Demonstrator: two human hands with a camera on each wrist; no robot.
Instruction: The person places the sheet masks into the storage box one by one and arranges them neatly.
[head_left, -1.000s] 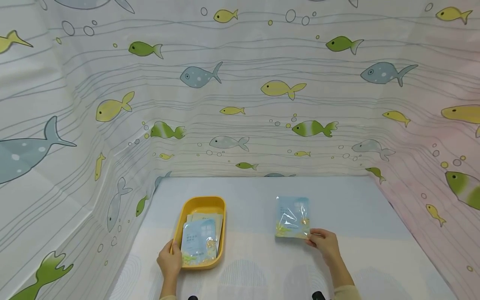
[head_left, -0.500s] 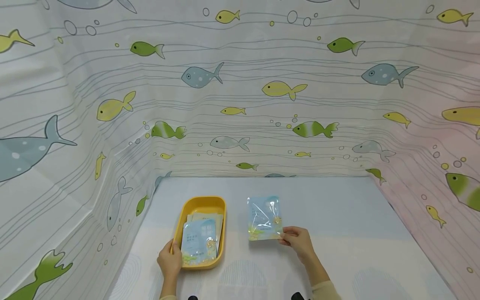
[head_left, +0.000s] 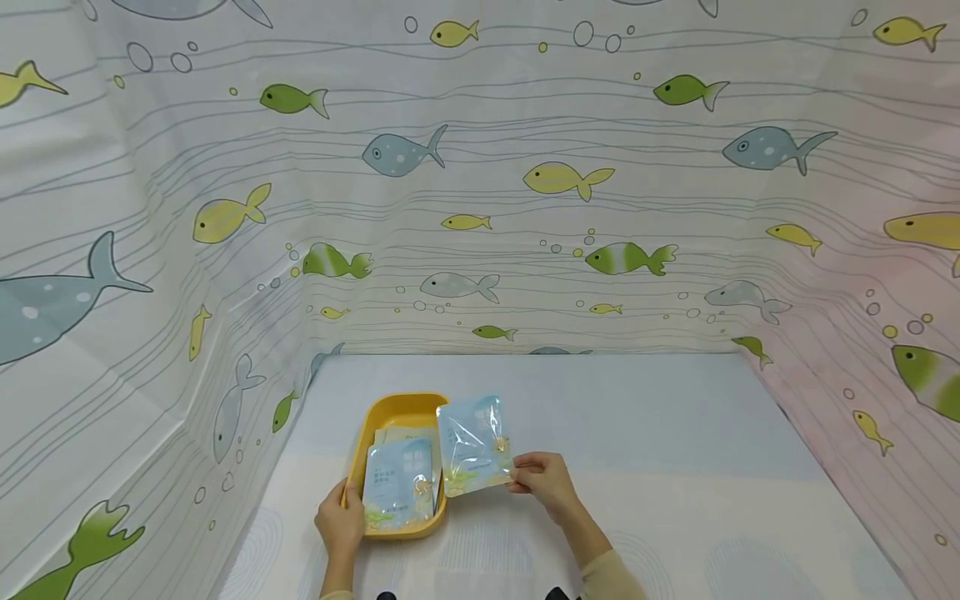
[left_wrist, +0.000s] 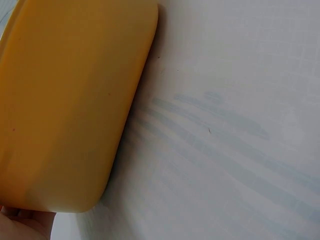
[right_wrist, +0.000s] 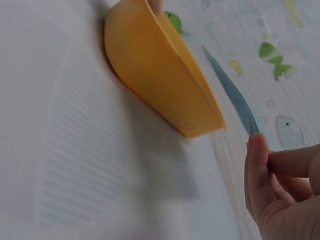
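Observation:
A yellow plastic bin [head_left: 408, 406] stands on the left part of the table. Inside it lie a light blue sachet [head_left: 397, 487] and, partly hidden beneath, paler packets [head_left: 437, 446]. My left hand [head_left: 340, 518] grips the bin's left rim, thumb over the edge; in the left wrist view only part of that hand [left_wrist: 27, 223] shows below the bin wall. My right hand [head_left: 546, 483] pinches a second light blue sachet [head_left: 476, 450] by its lower right corner. That sachet overlaps the bin's right rim in the head view. The right wrist view shows it edge-on, raised above the table beside the bin.
The pale patterned table [head_left: 675, 433] extends to the right of the bin. Fish-printed sheeting [head_left: 480, 250] hangs as walls at the back and both sides. Dark rounded objects [head_left: 557, 593] peek in at the bottom edge near both forearms.
My right hand has carried its sachet leftward across the table to the bin's right rim, with the sachet tilting slightly. The left hand and the bin have stayed in place.

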